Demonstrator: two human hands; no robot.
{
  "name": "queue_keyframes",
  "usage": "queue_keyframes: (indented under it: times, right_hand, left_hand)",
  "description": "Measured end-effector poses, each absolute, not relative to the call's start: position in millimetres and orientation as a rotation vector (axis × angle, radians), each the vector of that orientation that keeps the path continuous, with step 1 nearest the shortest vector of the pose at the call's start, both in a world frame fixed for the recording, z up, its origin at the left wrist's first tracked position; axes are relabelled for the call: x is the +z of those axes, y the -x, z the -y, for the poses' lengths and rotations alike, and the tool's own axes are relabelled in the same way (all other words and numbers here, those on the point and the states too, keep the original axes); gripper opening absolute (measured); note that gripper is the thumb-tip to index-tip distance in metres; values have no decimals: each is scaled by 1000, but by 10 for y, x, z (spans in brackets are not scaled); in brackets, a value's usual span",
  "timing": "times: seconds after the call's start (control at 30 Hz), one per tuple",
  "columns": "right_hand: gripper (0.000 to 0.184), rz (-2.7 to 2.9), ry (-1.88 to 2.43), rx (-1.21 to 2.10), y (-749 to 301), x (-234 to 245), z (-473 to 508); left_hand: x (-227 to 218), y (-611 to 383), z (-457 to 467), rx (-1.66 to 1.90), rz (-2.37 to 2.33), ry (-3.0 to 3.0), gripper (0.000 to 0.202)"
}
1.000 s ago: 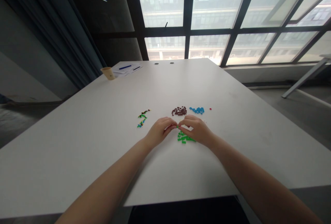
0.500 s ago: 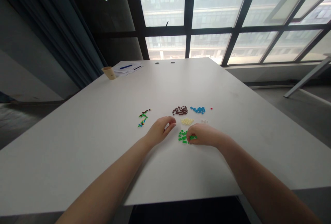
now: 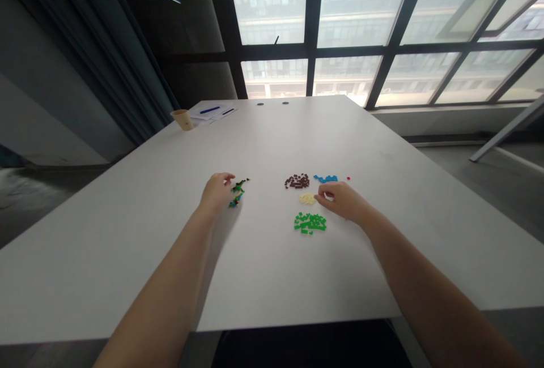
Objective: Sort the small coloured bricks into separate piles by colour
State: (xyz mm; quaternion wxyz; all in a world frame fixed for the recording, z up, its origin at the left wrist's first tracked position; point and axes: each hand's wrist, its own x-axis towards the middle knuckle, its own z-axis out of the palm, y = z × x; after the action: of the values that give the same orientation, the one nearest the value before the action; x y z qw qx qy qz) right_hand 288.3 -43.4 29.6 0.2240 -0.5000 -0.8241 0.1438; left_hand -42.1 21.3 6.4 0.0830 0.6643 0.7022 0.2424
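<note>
My left hand reaches over the left edge of a small mixed-colour group of toy bricks, its fingers loosely bent and apart, with nothing visible in them. My right hand hovers at the right edge of the cream brick pile, fingers curled into a pinch. Whatever it may hold is too small to make out. Just beyond it lie blue bricks, partly covered by the hand. Dark brown bricks sit behind the cream ones, and green bricks spread nearer to me.
A single red piece lies right of the blue bricks. Far left on the white table stand a tan cup and papers with a blue pen. Windows line the far side.
My left hand has moved left, from beside the cream pile to the mixed-colour bricks. My right hand has lifted off the green bricks and shifted away from me, beside the cream pile.
</note>
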Motion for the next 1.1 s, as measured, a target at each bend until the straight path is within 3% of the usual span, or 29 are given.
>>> queue_keyframes:
  times: [0.1,0.47,1.1]
  right_hand:
    - [24,2280,1388,409,-2895,260,409]
    - [25,2295,1418,405,-2909,249,397]
    - [25,2317,1414,420,-2885,274,413]
  left_hand:
    - [-56,589,-307,553,-2115,-1884,27]
    - [-42,531,-241,497,-2015,-1834,27]
    - [-121,475,-262,410,-1912,-2329,18]
